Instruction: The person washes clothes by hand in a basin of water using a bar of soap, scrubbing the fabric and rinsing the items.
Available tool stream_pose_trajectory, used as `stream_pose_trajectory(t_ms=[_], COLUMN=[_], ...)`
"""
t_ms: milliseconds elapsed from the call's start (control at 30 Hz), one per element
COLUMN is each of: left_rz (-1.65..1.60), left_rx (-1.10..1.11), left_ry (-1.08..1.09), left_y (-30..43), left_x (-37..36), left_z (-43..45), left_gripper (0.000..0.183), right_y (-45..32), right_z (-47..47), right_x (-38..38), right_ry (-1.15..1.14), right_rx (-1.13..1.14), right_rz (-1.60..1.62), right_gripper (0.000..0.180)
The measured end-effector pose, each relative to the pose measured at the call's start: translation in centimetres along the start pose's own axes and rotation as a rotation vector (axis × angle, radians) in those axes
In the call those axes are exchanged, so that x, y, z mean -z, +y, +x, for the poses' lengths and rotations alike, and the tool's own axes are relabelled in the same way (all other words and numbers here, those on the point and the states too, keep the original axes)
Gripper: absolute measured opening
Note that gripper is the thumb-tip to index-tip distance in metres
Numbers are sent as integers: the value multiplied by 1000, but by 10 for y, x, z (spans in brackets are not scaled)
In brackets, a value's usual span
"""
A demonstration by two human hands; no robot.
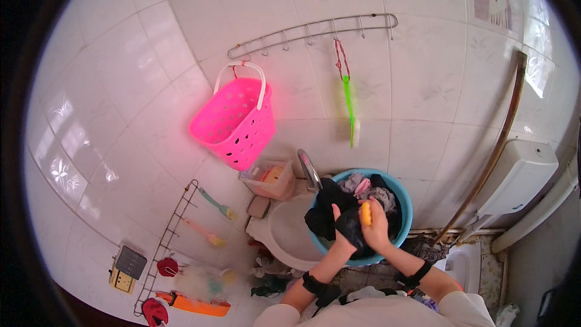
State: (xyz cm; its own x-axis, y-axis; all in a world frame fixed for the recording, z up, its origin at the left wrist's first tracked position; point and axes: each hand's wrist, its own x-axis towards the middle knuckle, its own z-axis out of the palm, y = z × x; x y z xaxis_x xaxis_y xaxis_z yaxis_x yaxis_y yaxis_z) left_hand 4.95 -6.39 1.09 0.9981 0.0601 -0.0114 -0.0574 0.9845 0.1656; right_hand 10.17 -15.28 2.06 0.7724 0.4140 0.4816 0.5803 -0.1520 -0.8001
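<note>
A yellow bar, likely soap [366, 214], is gripped in my right hand [376, 231], which is over a light blue plastic basin [406, 200]. Close beside it, my left hand [342, 241] holds a black cloth [350, 227], its thumb pointing up; the fingers are hidden by the fabric. The bar is next to this cloth; whether they touch, I cannot tell. More black clothing [333, 195] fills the basin's left side. Grey and pink clothes [381, 197] lie at its back right. The basin rests over the right part of a white washbasin [290, 231].
A chrome faucet [309, 170] rises at the basin's left rim. Behind are a clear plastic box [272, 181] and a brown soap dish or bar [259, 206]. A pink basket [236, 122] and a green brush [349, 109] hang above. A wooden pole [490, 159] leans right.
</note>
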Motion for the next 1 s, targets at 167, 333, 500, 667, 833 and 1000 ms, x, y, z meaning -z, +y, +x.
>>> stream_pose_trajectory(t_ms=[167,333,500,667,833,1000], left_rz=[10,-22,-61,1088,1958,1905], left_rx=[-11,-5,-19,-437,-779,-758], left_ry=[-61,-62,-370,51,122,79], left_y=[11,-13,-3,50,47,77], left_x=[-3,-23,-41,57,54,0], left_z=[2,-7,-13,-22,-23,-12], left_gripper=[76,77,76,55,40,40], right_y=[-30,11,78,66,66,54], right_z=[-14,38,39,31,21,20], right_x=[1,2,9,30,40,43], right_ry=[-27,79,170,169,58,0], right_rx=[251,-156,-410,-571,-591,-582], right_rz=[36,130,771,833,815,766], right_gripper=[35,11,15,16,15,15])
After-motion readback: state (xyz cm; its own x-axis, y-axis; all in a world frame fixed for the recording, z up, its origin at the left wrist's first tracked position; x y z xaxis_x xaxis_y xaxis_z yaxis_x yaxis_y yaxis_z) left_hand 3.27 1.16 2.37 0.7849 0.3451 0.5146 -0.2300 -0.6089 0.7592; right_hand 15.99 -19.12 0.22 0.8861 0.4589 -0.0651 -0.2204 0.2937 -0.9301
